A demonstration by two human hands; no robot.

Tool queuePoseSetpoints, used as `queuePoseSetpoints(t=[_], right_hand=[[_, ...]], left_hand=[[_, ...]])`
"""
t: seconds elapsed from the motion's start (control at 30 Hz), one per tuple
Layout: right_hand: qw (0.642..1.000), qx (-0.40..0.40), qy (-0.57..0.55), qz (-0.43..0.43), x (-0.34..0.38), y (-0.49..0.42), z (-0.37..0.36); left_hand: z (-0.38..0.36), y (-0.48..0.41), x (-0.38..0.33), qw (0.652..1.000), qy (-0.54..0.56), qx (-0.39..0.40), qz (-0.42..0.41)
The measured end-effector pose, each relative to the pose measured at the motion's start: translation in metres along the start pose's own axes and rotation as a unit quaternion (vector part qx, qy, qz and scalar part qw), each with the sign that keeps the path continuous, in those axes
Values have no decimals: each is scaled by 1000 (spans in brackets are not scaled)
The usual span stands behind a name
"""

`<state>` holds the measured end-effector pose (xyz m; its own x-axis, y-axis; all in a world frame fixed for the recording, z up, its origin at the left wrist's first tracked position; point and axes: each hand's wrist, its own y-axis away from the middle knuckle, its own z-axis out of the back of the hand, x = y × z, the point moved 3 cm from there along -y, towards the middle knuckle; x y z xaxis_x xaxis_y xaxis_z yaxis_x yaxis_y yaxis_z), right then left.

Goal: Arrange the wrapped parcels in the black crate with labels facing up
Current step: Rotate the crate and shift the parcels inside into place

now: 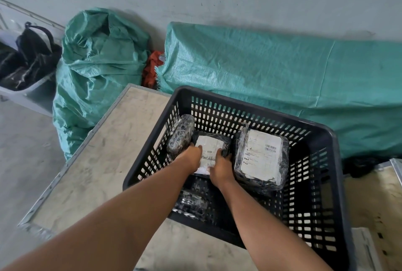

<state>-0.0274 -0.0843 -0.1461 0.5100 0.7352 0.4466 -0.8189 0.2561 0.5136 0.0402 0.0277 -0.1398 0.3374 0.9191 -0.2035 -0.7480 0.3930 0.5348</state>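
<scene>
The black slatted crate [335, 161] stands on a worn table. Both my hands reach into it and grip one small wrapped parcel [212, 145] whose white label faces up: my left hand [191, 156] holds its left edge, my right hand [220, 167] its right edge. A larger wrapped parcel [261, 155] lies to the right with its label up. A dark wrapped parcel [181, 135] leans on edge against the crate's left wall, no label showing. Another dark parcel [190, 203] lies at the near side, partly hidden under my arms.
The table [97, 161] has a metal rim and extends left of the crate. Green woven sacks [95, 63] and a green tarp-covered heap [272, 68] line the wall behind. A grey bin with black bags [26, 61] stands far left.
</scene>
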Motion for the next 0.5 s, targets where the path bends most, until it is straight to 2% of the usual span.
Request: queuePoseSetpoints(t=[0.1,0.27,0.43,0.5], right_hand=[[998,20,54,-4,8,-1,-4],[997,3,82,-13,5,1,-4],[1000,7,17,8,1,6,0],[1000,1,-30,8,-3,9,5]], left_hand=[[-1,-2,4,1000,21,4,13],[-2,4,-3,999,31,10,14],[15,15,-4,998,63,6,0],[29,20,-4,994,109,-14,5]])
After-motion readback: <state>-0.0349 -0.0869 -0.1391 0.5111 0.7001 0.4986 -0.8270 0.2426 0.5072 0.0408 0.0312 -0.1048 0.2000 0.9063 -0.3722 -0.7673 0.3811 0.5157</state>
